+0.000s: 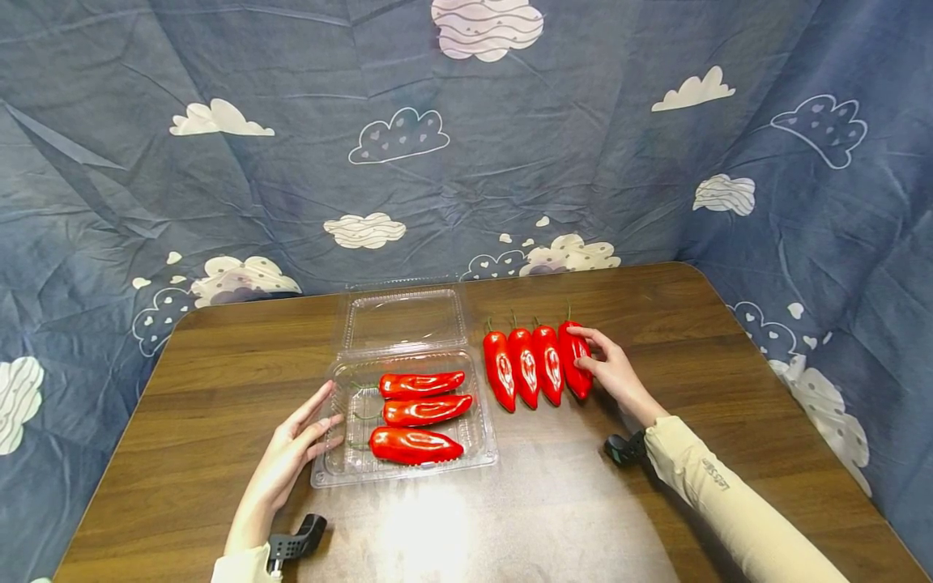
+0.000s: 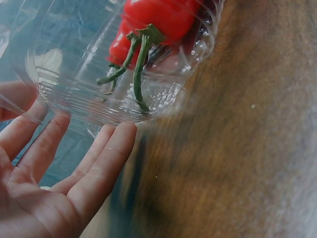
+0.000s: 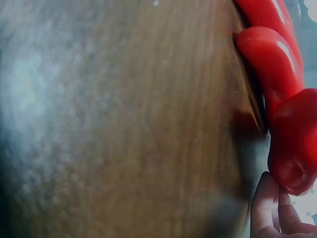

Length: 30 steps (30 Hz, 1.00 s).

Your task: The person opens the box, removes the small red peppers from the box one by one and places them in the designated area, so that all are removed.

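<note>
A clear plastic clamshell box [image 1: 477, 461] lies on the table with its lid [image 1: 404, 320] folded back. Three red peppers [image 1: 417, 445] with green stems lie crosswise in its base. My left hand [image 1: 287, 449] rests its extended fingers along the box's left side; the fingertips [image 2: 126, 131] meet the ridged wall in the left wrist view. To the right of the box, more red peppers [image 1: 499, 371] stand in a row, stems pointing away. At the row's right end, my right hand [image 1: 615, 372] grips a red pepper [image 1: 579, 387] between thumb and fingers.
The brown wooden table [image 1: 219, 364] has a bright glare in front of the box. A blue cloth [image 1: 291, 186] with white clouds hangs behind and beside the table. A black camera mount [image 1: 295, 541] sits on each wrist.
</note>
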Motion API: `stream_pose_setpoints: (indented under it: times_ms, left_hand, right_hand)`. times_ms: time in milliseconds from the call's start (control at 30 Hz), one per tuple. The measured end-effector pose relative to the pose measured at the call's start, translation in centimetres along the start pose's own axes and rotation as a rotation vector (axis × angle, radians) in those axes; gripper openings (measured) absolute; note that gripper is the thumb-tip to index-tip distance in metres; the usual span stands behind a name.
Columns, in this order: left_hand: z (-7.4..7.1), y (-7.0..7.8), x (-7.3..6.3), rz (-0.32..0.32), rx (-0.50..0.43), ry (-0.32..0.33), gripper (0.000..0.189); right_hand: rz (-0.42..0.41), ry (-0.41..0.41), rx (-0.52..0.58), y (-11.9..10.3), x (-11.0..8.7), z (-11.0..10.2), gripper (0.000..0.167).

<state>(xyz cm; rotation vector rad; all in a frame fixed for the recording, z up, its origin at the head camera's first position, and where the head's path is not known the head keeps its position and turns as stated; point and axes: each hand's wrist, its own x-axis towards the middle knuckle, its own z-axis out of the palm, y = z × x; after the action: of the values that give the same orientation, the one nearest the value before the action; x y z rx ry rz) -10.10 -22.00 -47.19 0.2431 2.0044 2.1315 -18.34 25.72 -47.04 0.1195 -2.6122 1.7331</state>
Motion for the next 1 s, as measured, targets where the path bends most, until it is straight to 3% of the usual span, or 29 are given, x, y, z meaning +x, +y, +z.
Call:
stream_pose_setpoints:
  times_ms: [433,733,1000]
  left_hand:
    - [0.03,0.03,0.03,0.006,-0.004,-0.003,0.055]
    - [0.04,0.16,0.0,-0.004,0.003,0.002,0.054]
    - [0.07,0.19,0.02,-0.007,0.001,0.004,0.054]
  right_hand:
    - [0.023,-0.014,-0.111,-0.23,0.3,0.18,0.053]
    - [0.045,-0.021,-0.089,-0.37,0.24,0.15,0.053]
    - [0.016,0.015,-0.083,-0.38,0.23,-0.25,0.047]
